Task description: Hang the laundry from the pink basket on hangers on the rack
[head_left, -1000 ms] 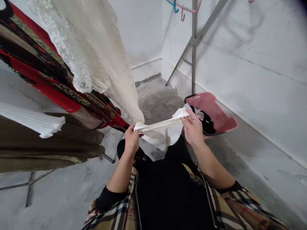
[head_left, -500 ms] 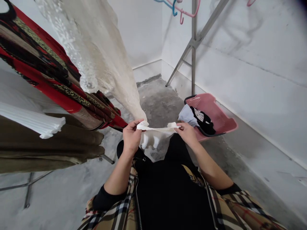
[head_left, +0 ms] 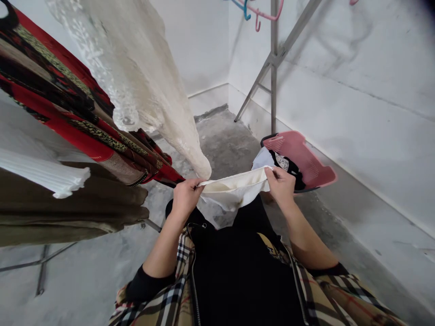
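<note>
Fingers point(head_left: 195, 183) of the left hand point(head_left: 186, 199) and right hand point(head_left: 281, 184) are pinching a white cloth point(head_left: 234, 194) by its two upper ends.
Both pinches are closing on the fabric, and its upper edge is stretching between them while the rest is sagging over the person's black-clad legs. Just beyond the left hand, a cream lace-trimmed garment point(head_left: 146, 68) is hanging with its lower tip beside the cloth; whether they are touching is unclear. Grey concrete floor point(head_left: 224, 140) is spreading below, meeting white walls point(head_left: 367, 99), and a metal stand point(head_left: 273, 93) is standing near the corner. Beyond the right hand, a pink basket point(head_left: 314, 158) is sitting by the wall, holding pale fabric point(head_left: 262, 158) and black fabric point(head_left: 299, 180).
</note>
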Action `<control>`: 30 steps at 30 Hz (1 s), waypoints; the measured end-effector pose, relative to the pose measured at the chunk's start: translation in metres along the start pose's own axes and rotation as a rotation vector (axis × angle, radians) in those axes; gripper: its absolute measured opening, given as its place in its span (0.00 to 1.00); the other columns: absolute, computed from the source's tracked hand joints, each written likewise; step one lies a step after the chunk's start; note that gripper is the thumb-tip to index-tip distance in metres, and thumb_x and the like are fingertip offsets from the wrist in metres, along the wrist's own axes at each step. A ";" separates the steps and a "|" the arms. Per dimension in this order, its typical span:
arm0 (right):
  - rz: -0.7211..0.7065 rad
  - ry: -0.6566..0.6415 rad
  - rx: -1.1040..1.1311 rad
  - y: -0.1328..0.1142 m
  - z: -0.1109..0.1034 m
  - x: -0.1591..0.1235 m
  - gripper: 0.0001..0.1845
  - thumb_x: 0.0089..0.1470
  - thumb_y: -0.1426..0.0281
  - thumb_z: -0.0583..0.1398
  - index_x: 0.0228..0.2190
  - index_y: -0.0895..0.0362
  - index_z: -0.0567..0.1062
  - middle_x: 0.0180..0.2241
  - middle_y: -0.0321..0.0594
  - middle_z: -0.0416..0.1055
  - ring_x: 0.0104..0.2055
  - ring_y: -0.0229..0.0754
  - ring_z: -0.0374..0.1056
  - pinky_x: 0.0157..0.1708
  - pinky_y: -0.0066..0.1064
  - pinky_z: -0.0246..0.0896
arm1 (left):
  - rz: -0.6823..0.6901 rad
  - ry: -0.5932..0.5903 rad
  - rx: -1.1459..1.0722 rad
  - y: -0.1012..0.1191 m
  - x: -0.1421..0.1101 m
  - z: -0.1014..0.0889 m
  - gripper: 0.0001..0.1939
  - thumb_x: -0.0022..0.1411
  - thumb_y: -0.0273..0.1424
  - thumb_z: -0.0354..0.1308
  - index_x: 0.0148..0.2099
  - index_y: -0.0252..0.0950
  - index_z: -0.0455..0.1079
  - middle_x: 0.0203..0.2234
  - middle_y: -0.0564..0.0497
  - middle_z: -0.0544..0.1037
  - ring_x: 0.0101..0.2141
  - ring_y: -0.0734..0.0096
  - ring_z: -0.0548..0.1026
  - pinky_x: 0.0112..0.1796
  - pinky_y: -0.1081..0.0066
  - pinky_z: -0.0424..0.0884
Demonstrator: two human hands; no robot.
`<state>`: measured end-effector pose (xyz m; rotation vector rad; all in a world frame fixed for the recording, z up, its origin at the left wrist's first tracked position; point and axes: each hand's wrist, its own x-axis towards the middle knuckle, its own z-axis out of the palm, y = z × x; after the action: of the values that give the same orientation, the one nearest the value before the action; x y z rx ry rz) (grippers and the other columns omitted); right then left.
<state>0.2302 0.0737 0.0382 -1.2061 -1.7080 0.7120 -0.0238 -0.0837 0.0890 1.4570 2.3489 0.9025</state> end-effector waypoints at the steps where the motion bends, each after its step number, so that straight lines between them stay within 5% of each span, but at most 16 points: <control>1: 0.023 0.003 0.017 -0.001 -0.001 -0.001 0.18 0.56 0.58 0.57 0.32 0.60 0.79 0.25 0.39 0.74 0.28 0.39 0.67 0.32 0.30 0.62 | 0.026 -0.011 0.035 -0.001 0.000 0.001 0.11 0.58 0.31 0.58 0.41 0.42 0.80 0.34 0.48 0.81 0.37 0.62 0.77 0.39 0.68 0.69; 8: 0.102 0.024 0.066 -0.005 -0.005 -0.004 0.20 0.56 0.56 0.56 0.33 0.60 0.78 0.25 0.38 0.73 0.27 0.39 0.67 0.28 0.28 0.61 | 0.035 0.052 0.012 -0.010 0.000 0.007 0.13 0.60 0.32 0.54 0.42 0.41 0.79 0.35 0.47 0.78 0.36 0.63 0.75 0.38 0.69 0.68; 17: 0.065 -0.003 0.063 0.001 -0.005 -0.001 0.19 0.56 0.56 0.57 0.32 0.59 0.77 0.27 0.40 0.74 0.29 0.41 0.68 0.32 0.31 0.63 | -0.270 -0.043 -0.686 0.005 0.000 0.002 0.20 0.53 0.46 0.60 0.39 0.34 0.76 0.29 0.49 0.78 0.26 0.72 0.71 0.27 0.74 0.70; 21: 0.048 -0.211 -0.002 0.003 -0.006 0.000 0.19 0.55 0.56 0.56 0.33 0.57 0.77 0.29 0.41 0.76 0.31 0.43 0.70 0.34 0.32 0.63 | -0.369 -0.002 -0.866 0.011 0.002 -0.005 0.22 0.48 0.48 0.64 0.36 0.34 0.75 0.25 0.53 0.75 0.24 0.76 0.68 0.25 0.77 0.66; 26: -0.042 -0.569 -0.163 -0.004 -0.002 0.000 0.18 0.55 0.60 0.52 0.28 0.58 0.76 0.25 0.40 0.74 0.29 0.43 0.69 0.31 0.30 0.59 | -0.353 0.146 -0.943 0.019 0.006 -0.014 0.24 0.45 0.48 0.66 0.38 0.35 0.75 0.31 0.51 0.78 0.29 0.73 0.72 0.31 0.74 0.70; 30: -0.111 -0.800 -0.230 -0.023 -0.001 0.013 0.12 0.51 0.68 0.54 0.28 0.58 0.77 0.25 0.39 0.75 0.29 0.40 0.69 0.29 0.28 0.56 | -0.359 0.117 -1.066 0.031 0.002 -0.023 0.25 0.43 0.48 0.67 0.37 0.35 0.75 0.25 0.54 0.75 0.25 0.75 0.69 0.29 0.75 0.67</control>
<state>0.2197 0.0776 0.0624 -1.0223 -2.5480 1.0356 -0.0137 -0.0812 0.1257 0.5353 1.5815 1.7376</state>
